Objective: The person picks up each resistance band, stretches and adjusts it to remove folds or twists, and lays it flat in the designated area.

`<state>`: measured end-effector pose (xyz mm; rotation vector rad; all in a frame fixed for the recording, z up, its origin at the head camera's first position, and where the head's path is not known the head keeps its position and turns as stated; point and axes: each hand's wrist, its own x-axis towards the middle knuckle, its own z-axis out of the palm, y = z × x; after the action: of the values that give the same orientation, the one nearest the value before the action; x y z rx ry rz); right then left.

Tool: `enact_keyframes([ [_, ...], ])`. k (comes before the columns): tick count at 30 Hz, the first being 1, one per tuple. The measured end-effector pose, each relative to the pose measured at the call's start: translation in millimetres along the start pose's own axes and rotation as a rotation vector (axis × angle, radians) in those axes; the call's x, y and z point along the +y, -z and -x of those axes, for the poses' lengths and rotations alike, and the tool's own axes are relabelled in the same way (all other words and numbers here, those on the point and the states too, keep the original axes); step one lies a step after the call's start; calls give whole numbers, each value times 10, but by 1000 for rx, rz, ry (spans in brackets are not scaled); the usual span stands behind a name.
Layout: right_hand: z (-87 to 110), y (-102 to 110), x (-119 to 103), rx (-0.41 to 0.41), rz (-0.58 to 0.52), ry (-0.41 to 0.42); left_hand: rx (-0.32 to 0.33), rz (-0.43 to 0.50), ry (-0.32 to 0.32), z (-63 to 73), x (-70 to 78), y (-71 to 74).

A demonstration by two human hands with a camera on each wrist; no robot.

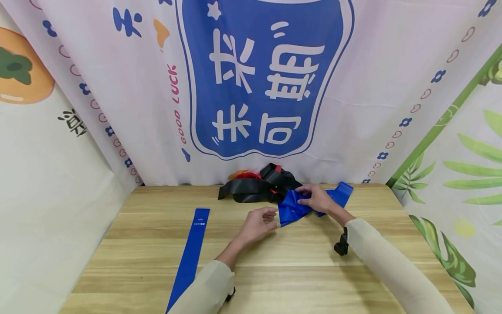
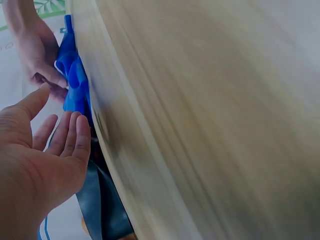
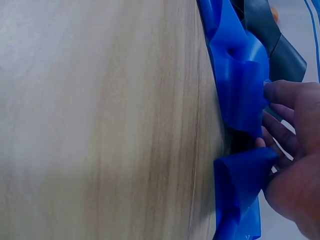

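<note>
A crumpled blue resistance band [image 1: 292, 209] lies toward the back of the wooden table, its folds spreading to the right. My right hand [image 1: 318, 200] reaches over it from above and pinches a fold between thumb and fingers; the right wrist view shows the fingertips [image 3: 272, 90] at the edge of the blue band [image 3: 242, 95]. Beside the left end of that band is my left hand [image 1: 256, 226], fingers loosely bent and nothing in them. In the left wrist view the left palm [image 2: 50, 167] is turned up with the fingers spread.
Black bands [image 1: 247, 190] are heaped behind the blue one, with red [image 1: 248, 175] and orange [image 1: 237, 174] pieces among them. A flat blue band [image 1: 192, 248] stretches along the left side of the wooden table [image 1: 298, 274]. A printed curtain [image 1: 372, 87] hangs at the back edge.
</note>
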<state>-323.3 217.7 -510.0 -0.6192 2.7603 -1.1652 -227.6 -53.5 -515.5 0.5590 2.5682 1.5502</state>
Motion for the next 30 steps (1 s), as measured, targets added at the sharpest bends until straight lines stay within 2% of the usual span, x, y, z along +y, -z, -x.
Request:
enact_keyframes([
  [15, -51, -73, 53, -5, -19, -38, 35, -51, 52, -204, 27, -264],
  [25, -40, -60, 93, 4, -19, -61, 108, -111, 71, -280, 17, -340],
  [30, -21, -31, 80, 1, -36, -78, 137, -104, 74, -284, 13, -329],
])
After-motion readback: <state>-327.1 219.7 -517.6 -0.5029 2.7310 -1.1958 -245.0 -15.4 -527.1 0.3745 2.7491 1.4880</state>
